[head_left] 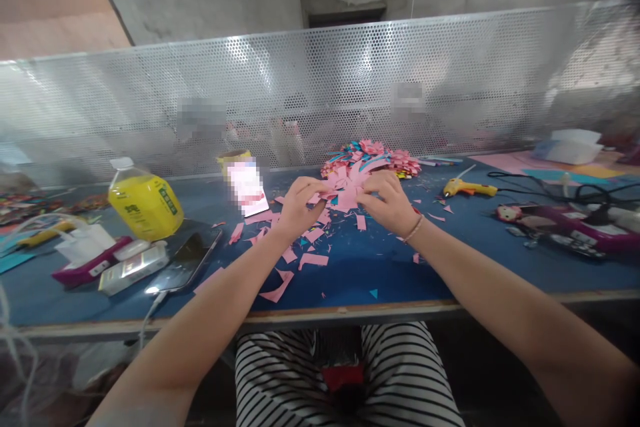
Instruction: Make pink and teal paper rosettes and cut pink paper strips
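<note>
My left hand (299,205) and my right hand (387,203) meet above the blue table (350,273), both pinched on a pink paper piece (345,192) with cut strips fanning upward. A thin bracelet circles my right wrist. Pink paper scraps (305,250) lie scattered under and in front of my hands. Just behind the pink piece sits a pile of finished paper flowers (380,155) in pink, blue and yellow.
A yellow drink bottle (143,203) lies at left beside a phone (185,260) on a cable, boxes and a pink case. A yellow glue gun (465,188) and cables lie at right. A perforated metal screen (320,87) backs the table.
</note>
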